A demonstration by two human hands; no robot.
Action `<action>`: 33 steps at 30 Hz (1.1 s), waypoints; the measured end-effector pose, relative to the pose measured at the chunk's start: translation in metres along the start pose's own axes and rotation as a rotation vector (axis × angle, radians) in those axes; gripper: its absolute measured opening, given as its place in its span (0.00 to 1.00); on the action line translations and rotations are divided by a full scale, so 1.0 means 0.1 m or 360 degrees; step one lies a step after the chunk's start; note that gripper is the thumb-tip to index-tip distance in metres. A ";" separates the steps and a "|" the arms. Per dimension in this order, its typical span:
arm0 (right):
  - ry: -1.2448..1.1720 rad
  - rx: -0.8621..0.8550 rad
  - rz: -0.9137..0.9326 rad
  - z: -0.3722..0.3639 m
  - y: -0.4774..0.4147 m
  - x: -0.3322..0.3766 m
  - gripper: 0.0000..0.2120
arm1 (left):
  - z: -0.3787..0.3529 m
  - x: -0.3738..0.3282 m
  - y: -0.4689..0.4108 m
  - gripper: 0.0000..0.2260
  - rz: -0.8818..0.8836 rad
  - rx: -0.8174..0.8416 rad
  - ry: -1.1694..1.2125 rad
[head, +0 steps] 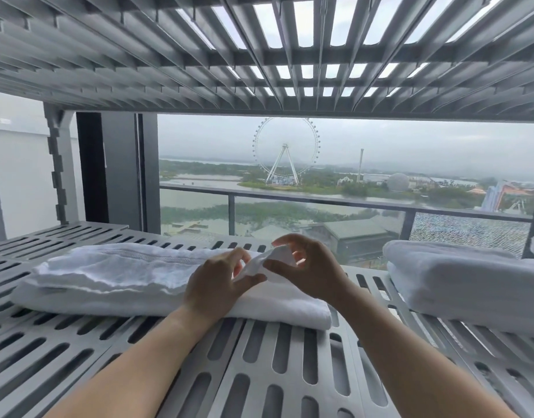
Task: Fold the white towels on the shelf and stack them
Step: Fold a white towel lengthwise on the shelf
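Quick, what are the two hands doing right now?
Left hand: pinching a corner of the white cloth towel.
Right hand: pinching the same towel corner.

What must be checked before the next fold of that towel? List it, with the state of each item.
1. Left hand pinches the towel corner: ok.
2. Right hand pinches the same corner: ok.
3. Towel lies smooth on the shelf: not ok, its top layer is rumpled with a wavy edge.
4. Towel's far edge is lined up: cannot tell, hidden behind the top layer.
5. Folded towels at the right sit apart from this towel: ok.
6. Both hands are below the upper shelf: ok.
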State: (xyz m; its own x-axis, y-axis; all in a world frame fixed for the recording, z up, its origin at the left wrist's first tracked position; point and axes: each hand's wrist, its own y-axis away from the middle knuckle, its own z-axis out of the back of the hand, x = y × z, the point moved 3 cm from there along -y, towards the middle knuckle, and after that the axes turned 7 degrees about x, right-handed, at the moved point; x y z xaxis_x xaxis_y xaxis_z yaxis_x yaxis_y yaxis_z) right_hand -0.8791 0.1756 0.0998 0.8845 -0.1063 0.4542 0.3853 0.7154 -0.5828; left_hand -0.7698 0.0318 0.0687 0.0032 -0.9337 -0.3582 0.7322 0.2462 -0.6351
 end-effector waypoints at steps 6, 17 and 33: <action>-0.0054 -0.0073 0.0141 0.05 -0.02 0.06 0.09 | 0.01 -0.01 0.01 0.16 0.0032 -0.0006 -0.0008; 0.0093 -0.0044 0.0014 -0.02 0.02 -0.10 0.11 | 0.01 0.02 -0.01 0.23 0.0031 0.0057 0.0004; -0.0145 -0.0039 -0.0057 0.01 0.00 -0.05 0.22 | 0.08 -0.24 0.04 0.10 -0.0130 -0.0138 0.0090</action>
State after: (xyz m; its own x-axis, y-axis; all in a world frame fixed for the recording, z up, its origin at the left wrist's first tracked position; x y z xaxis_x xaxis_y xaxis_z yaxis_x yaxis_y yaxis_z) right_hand -0.8839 0.1771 0.0985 0.8429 -0.0676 0.5338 0.4236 0.6953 -0.5807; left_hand -0.7616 0.0535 0.0801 -0.0940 -0.9360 -0.3393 0.6670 0.1938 -0.7194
